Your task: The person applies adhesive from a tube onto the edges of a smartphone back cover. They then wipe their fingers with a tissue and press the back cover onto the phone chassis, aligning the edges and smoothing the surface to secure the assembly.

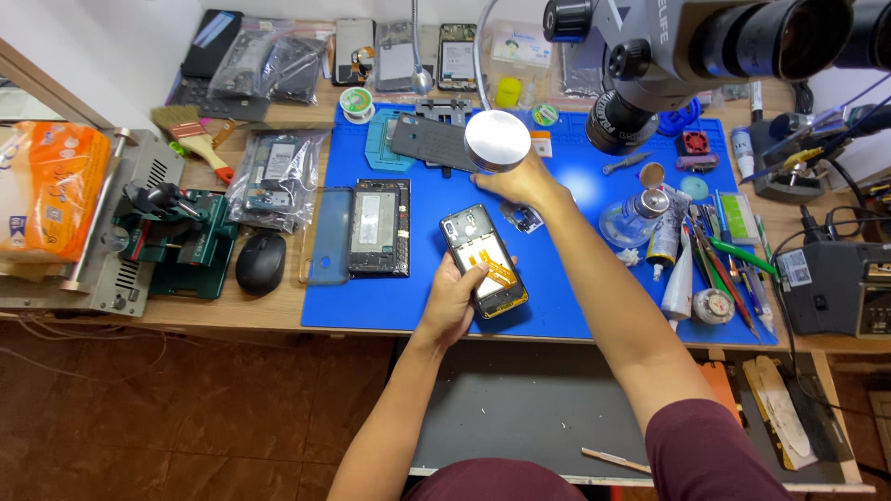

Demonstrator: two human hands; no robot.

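Head cam | L hand (452, 301) fingers wrap opened phone (484, 261) | R hand (524, 183) fingers unclear, by metal disc (497, 140)

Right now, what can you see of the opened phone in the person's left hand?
The opened phone is a dark, rectangular handset with its back cover off, showing orange-yellow flex ribbon, a pale panel that looks like the battery, and a camera cluster at its upper end. It lies tilted, top end toward the upper left, over the blue work mat near its front edge. The left hand grips its lower left side, fingers wrapping the edge. The right hand is apart from it, farther back.
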